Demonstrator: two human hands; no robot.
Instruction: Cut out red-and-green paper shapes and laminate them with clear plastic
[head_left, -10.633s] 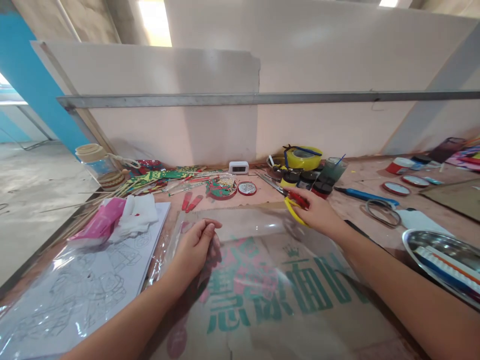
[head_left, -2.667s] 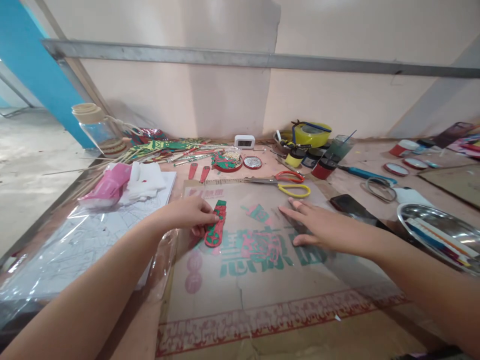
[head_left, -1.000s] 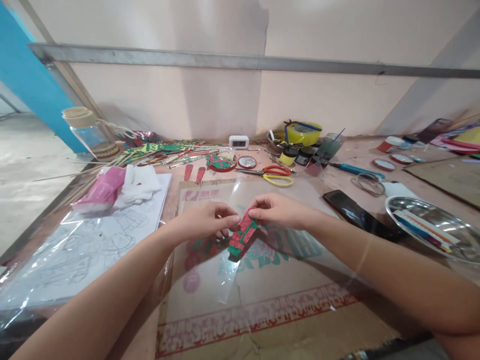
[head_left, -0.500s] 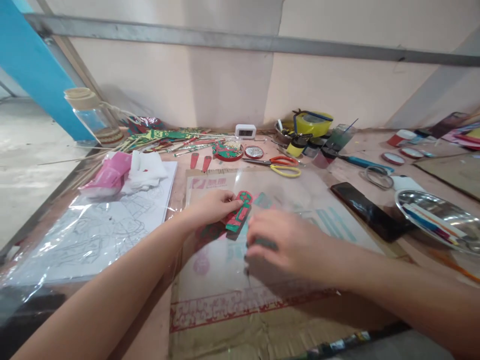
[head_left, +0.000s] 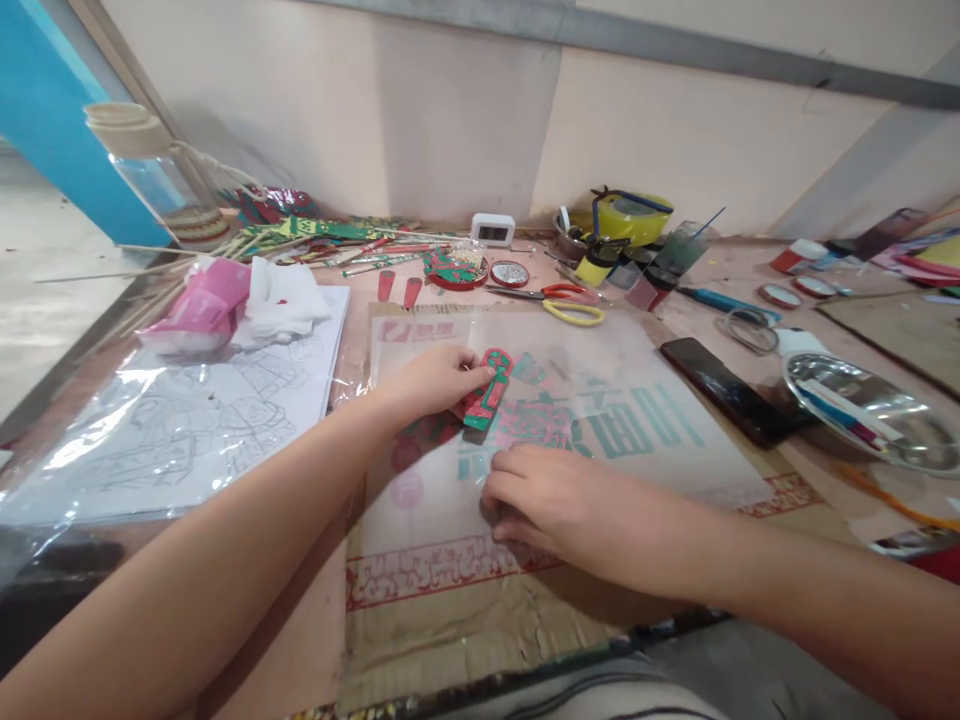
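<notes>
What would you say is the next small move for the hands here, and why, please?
Probably lift the near edge of the clear sheet with the right hand, whose fingertips are curled down on it, while the left hand pins the red and green cutout flat, perhaps to slip it under.

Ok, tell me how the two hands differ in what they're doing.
The left hand pinches a red-and-green cutout at its fingertips; the right hand holds nothing and lies knuckles-up on the clear plastic sheet. The left sits farther from the body, the right nearer. Both rest over the printed cardboard.
</notes>
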